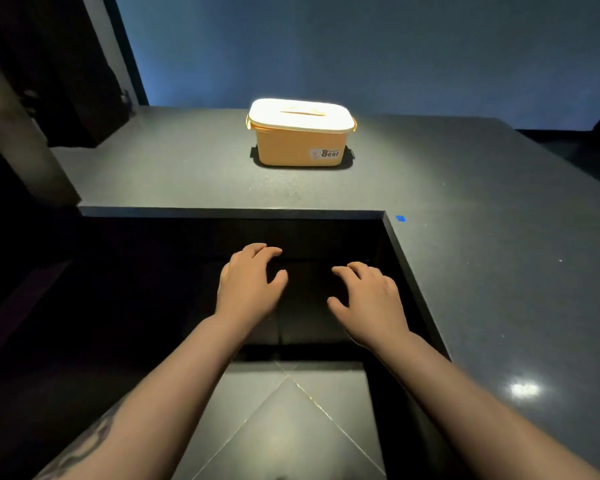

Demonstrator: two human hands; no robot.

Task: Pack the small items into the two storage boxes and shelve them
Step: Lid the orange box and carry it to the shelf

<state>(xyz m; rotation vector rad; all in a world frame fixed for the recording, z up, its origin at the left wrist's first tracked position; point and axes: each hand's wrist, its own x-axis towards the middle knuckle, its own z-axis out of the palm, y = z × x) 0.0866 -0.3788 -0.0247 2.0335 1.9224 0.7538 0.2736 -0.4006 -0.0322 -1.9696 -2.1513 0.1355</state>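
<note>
An orange storage box [300, 147] with a white lid stands shut on the dark grey counter [174, 168], near the back wall. A flat black piece [255, 154] shows under its base at both sides. My left hand [250, 285] and my right hand [369, 299] hover side by side, in front of and below the counter's front edge, over a dark recess. Both hands are palm down with fingers spread and slightly curled. I see nothing in either hand. The space between them is too dark to show any object.
The counter wraps round to the right in an L shape, with a small blue tape mark [400, 218] near its inner corner. Grey floor tiles [291, 420] show below my forearms. A dark pillar [21, 140] stands at the left.
</note>
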